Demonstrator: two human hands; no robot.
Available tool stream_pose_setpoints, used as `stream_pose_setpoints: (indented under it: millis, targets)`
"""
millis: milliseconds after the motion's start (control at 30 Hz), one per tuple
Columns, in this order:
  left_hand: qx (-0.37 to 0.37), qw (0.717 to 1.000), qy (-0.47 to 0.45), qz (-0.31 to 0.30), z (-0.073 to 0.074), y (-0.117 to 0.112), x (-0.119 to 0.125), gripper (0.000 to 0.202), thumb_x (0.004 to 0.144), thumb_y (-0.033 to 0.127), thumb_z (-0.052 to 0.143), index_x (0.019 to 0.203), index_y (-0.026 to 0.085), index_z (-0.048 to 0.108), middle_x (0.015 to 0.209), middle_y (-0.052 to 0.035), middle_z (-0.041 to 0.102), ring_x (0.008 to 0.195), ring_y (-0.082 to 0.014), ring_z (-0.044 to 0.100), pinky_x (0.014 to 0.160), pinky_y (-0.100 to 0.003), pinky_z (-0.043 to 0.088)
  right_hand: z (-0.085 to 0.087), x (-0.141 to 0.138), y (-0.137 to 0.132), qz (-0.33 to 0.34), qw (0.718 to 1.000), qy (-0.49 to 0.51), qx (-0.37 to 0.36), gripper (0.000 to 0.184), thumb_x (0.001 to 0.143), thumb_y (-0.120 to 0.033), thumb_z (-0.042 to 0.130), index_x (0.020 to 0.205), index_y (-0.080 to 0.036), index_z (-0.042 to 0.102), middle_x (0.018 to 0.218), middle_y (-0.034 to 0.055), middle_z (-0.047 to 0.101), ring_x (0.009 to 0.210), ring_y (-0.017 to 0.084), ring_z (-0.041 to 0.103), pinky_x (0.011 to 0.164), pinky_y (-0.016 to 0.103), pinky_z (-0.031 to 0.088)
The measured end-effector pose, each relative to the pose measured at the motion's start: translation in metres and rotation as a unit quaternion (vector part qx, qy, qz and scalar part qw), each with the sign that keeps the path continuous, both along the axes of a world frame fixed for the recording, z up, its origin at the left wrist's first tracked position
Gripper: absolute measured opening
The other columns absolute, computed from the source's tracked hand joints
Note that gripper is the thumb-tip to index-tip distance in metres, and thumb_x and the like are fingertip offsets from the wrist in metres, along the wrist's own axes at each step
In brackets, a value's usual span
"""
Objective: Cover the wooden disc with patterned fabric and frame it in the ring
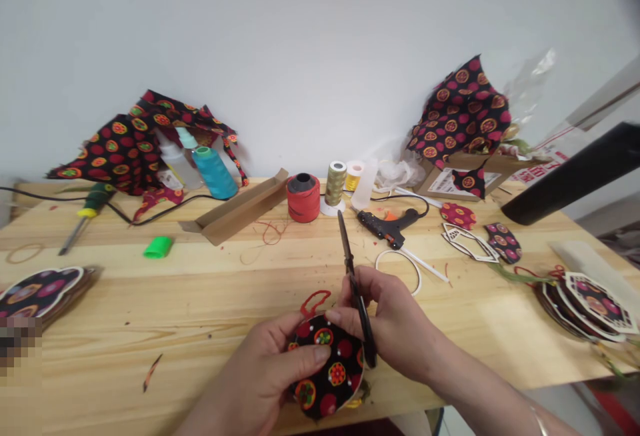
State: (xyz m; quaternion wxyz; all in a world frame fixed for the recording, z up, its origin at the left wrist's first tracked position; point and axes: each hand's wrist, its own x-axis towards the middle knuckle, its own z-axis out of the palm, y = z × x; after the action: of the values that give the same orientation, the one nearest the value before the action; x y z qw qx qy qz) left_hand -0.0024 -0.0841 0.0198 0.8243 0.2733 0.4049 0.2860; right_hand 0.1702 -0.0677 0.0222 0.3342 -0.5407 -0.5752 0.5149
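My left hand [273,363] grips a round fabric-covered ornament [336,364], its thumb pressed on the front. The fabric is black with red and orange round motifs, and a red cord loop [316,303] sticks out at the top. In my right hand [383,319] is a pair of black scissors [351,269], held upright with the blades together and pointing away from me. My right thumb touches the upper edge of the ornament. Something yellowish shows under the ornament's lower right edge, partly hidden.
Behind stand a red thread spool [303,199], a gold thread cone [336,186] and a black glue gun [390,224]. A cardboard trough [245,209] and green cap [158,247] lie left. Framed ornaments are stacked right [595,306] and left. A black roll [575,173] leans at right.
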Motion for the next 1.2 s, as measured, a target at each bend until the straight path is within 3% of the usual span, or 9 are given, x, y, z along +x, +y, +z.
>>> stream_pose_setpoints:
  millis: [267, 467, 633, 1033, 1200]
  targets:
    - [-0.004, 1.0, 0.002, 0.011, -0.003, 0.0, -0.003, 0.035, 0.074, 0.021, 0.076, 0.108, 0.018, 0.073, 0.082, -0.0073, 0.076, 0.073, -0.0202, 0.068, 0.068, -0.028, 0.051, 0.002, 0.0, 0.004, -0.023, 0.999, 0.036, -0.021, 0.03, 0.068, -0.038, 0.074, 0.069, -0.019, 0.051, 0.064, -0.004, 0.05, 0.061, 0.012, 0.045, 0.056, 0.024, 0.04]
    - [-0.022, 0.998, 0.007, 0.064, -0.002, 0.007, -0.008, 0.038, 0.073, 0.021, 0.078, 0.11, 0.015, 0.071, 0.09, -0.0113, 0.076, 0.071, -0.0204, 0.069, 0.068, -0.031, 0.054, -0.001, 0.013, -0.002, -0.099, 0.992, 0.068, -0.027, 0.032, 0.065, -0.043, 0.074, 0.071, -0.019, 0.053, 0.066, -0.002, 0.055, 0.062, 0.013, 0.05, 0.059, 0.026, 0.041]
    - [-0.021, 0.997, -0.01, 0.074, -0.005, 0.009, -0.007, 0.039, 0.076, 0.018, 0.075, 0.114, 0.017, 0.069, 0.096, -0.0111, 0.076, 0.075, -0.0198, 0.069, 0.07, -0.03, 0.054, -0.013, 0.002, -0.015, -0.091, 0.985, 0.114, -0.09, 0.036, 0.063, -0.043, 0.076, 0.071, -0.02, 0.049, 0.066, -0.0024, 0.055, 0.059, 0.012, 0.048, 0.055, 0.026, 0.04]
    - [-0.031, 0.996, -0.005, 0.084, -0.005, 0.008, -0.004, 0.032, 0.073, 0.018, 0.077, 0.105, 0.012, 0.072, 0.091, -0.0125, 0.076, 0.077, -0.0225, 0.071, 0.07, -0.03, 0.055, -0.018, -0.005, -0.014, -0.08, 0.978, 0.181, -0.071, 0.04, 0.065, -0.047, 0.077, 0.074, -0.021, 0.048, 0.067, -0.0044, 0.049, 0.058, 0.01, 0.045, 0.052, 0.023, 0.04]
    - [-0.037, 0.996, -0.006, 0.081, -0.004, 0.007, -0.004, 0.037, 0.075, 0.019, 0.076, 0.112, 0.014, 0.07, 0.094, -0.0127, 0.076, 0.076, -0.0215, 0.071, 0.068, -0.03, 0.055, -0.019, -0.005, -0.013, -0.084, 0.978, 0.174, -0.074, 0.042, 0.063, -0.049, 0.078, 0.072, -0.021, 0.048, 0.065, -0.0049, 0.048, 0.056, 0.01, 0.044, 0.052, 0.023, 0.038]
